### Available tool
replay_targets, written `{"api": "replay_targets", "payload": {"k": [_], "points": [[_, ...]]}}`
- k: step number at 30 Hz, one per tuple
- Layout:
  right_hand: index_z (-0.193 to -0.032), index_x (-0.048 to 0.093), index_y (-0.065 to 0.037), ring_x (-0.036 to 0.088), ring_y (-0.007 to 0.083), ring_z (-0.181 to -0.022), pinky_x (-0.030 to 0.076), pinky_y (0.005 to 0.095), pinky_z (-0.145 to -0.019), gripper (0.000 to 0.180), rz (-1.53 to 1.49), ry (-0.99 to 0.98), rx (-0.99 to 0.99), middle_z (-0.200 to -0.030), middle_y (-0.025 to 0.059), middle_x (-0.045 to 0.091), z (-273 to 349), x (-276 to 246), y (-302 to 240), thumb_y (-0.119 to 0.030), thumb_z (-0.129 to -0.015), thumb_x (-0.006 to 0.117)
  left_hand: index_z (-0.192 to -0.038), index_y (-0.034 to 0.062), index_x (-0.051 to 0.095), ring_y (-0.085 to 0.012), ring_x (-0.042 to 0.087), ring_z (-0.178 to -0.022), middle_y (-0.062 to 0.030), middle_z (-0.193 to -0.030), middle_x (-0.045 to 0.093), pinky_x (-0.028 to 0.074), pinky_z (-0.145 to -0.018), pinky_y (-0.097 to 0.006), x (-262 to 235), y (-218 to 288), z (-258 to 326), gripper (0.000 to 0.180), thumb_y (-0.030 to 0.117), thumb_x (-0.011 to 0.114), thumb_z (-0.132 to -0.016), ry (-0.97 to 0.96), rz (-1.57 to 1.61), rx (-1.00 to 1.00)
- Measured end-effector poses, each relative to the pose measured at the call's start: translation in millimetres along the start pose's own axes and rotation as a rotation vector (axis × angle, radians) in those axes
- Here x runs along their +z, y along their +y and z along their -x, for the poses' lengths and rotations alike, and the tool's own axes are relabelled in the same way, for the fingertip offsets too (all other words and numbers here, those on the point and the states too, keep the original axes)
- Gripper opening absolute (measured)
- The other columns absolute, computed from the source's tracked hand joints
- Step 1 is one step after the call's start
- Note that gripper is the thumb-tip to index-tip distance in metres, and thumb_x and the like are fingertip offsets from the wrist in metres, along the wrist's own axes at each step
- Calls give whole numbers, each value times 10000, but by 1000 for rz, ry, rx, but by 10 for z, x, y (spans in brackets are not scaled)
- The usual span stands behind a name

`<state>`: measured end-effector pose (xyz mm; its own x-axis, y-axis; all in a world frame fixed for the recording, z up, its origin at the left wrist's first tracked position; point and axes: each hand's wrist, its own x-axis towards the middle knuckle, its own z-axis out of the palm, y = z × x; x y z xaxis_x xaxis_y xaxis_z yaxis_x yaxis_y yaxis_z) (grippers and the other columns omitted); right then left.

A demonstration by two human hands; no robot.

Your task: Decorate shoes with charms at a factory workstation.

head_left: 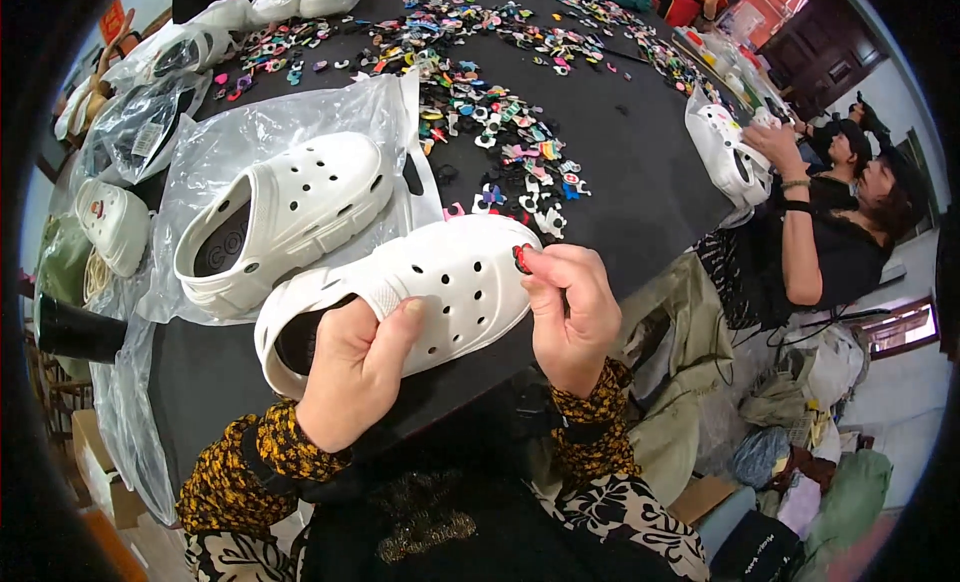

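My left hand [362, 367] grips a white clog [465, 272], its fingers inside the foot opening and its thumb on the strap side. The clog's upper has several round holes, and its toe points right. At the toe, my right hand [570, 307] pinches a small red and black shoe charm [522, 259] between thumb and fingers. The charm is against or just over the toe's edge; I cannot tell whether it touches. A second white clog [320, 187] rests behind on a clear plastic bag [262, 132], its holes bare.
Many colourful shoe charms [490, 117] lie heaped across the black table [640, 162]. At left are bagged shoes [135, 132], a white clog with a charm [112, 222] and a black cylinder [80, 327]. Two people sit at right; one person's hand [775, 142] is by a white clog [725, 157].
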<state>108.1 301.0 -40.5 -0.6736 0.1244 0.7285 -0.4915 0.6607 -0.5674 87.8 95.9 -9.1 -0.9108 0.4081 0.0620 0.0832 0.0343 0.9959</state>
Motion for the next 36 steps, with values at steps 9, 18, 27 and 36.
{"api": "replay_targets", "payload": {"k": [9,18,27,36], "points": [[-943,634,-18,573,230,-786,460,311,-730,183,101,45,-113,-897,102,632,-19,90,-130,41,-778,690,-1074,-63,608,-110,573,-784,-86,-878,669,472,-732,-268,14,-41,25,225,92,499,-953,43,-9,29],[-929,668,-37,530,236,-783,423,331,-733,232,167,37,-153,-891,66,629,-44,156,-193,21,-714,732,-1069,-64,604,-132,587,-749,-129,-849,668,479,-714,-287,4,-80,11,208,84,521,-948,52,-41,91],[-1002,651,-69,561,214,-770,386,349,-767,289,167,41,-172,-900,34,633,-9,204,-143,-39,-728,737,-1047,-67,605,-131,586,-691,-125,-790,660,482,-654,-285,6,-108,3,213,111,533,-955,54,-44,108],[-956,678,-80,534,200,-774,390,337,-759,235,286,88,-201,-886,12,616,-3,290,-152,-36,-732,733,-1048,-74,598,-140,597,-694,-141,-798,663,489,-657,-291,10,-139,-19,225,123,537,-958,74,-38,128]]}}
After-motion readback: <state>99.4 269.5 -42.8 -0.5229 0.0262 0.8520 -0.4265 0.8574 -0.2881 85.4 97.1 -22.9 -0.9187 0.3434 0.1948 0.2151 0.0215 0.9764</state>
